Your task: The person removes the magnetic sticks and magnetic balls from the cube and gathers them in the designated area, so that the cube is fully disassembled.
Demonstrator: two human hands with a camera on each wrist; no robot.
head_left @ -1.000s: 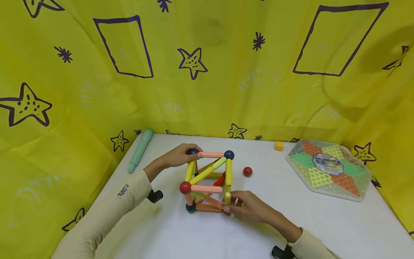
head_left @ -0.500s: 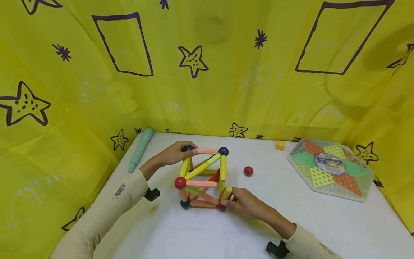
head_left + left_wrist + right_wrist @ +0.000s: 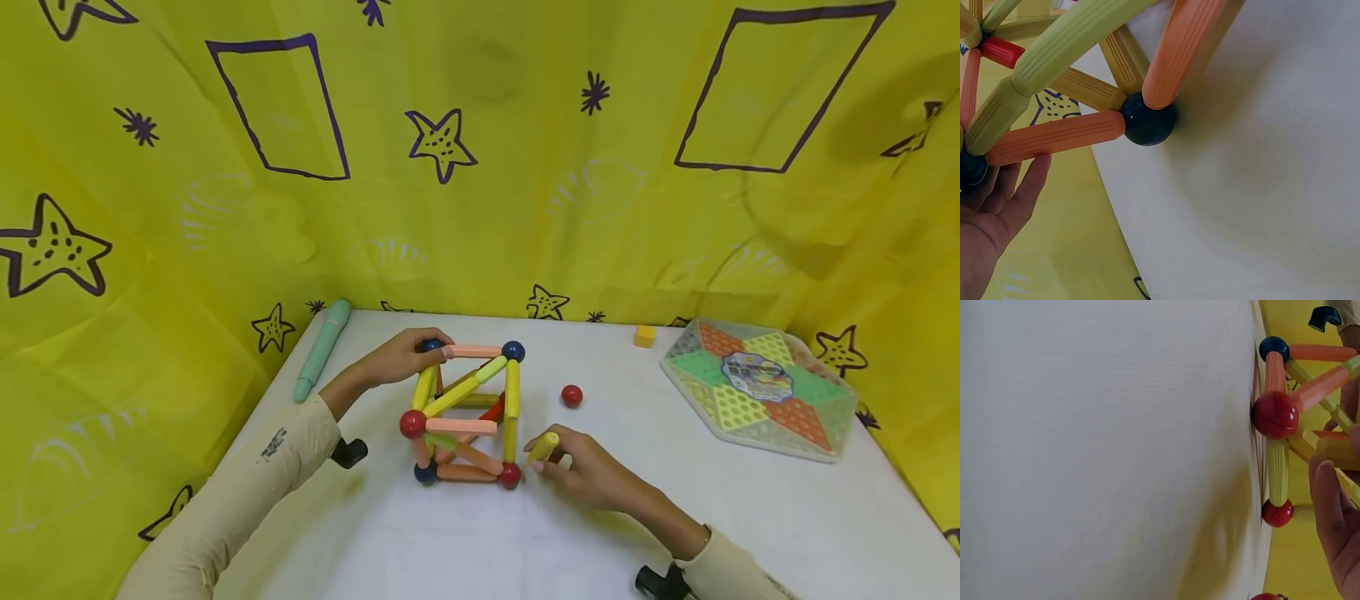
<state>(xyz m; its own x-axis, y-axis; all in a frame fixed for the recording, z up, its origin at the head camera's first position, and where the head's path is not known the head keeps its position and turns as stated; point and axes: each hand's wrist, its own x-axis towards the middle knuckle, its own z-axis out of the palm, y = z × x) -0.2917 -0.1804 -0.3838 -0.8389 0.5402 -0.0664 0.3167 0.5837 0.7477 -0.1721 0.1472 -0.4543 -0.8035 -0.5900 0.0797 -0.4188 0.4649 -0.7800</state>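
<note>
We see the left hand (image 3: 397, 360) near the middle of the head view, its fingers curled over the top back corner of the stick-and-ball frame (image 3: 465, 412), covering a dark blue ball (image 3: 431, 344) there. In the left wrist view the hand (image 3: 994, 212) sits in the lower left of the picture, with straight fingers lying along an orange stick (image 3: 1054, 137) and touching another dark ball at the left edge. So we read this grip as a light hold on the frame's corner, fingers only partly bent.

The right hand (image 3: 588, 475) lies just right of the frame, low in the centre of the head view. Its thumb and fingers pinch a short yellow stick (image 3: 543, 447), which tilts up toward the upper left and stands apart from the frame, close to the red ball (image 3: 509, 475) at the frame's lower right corner. In the right wrist view the fingers (image 3: 1335, 512) show at the right edge, beside that red ball and a yellow upright.

The frame stands on the white table (image 3: 450, 542), slightly left of centre. A loose red ball (image 3: 572, 395) lies on the table to its right, apart from it. Further right rests a hexagonal game board (image 3: 757, 387), with a small yellow cube (image 3: 644, 336) behind. A pale green marker (image 3: 322, 348) lies at the table's left edge.
</note>
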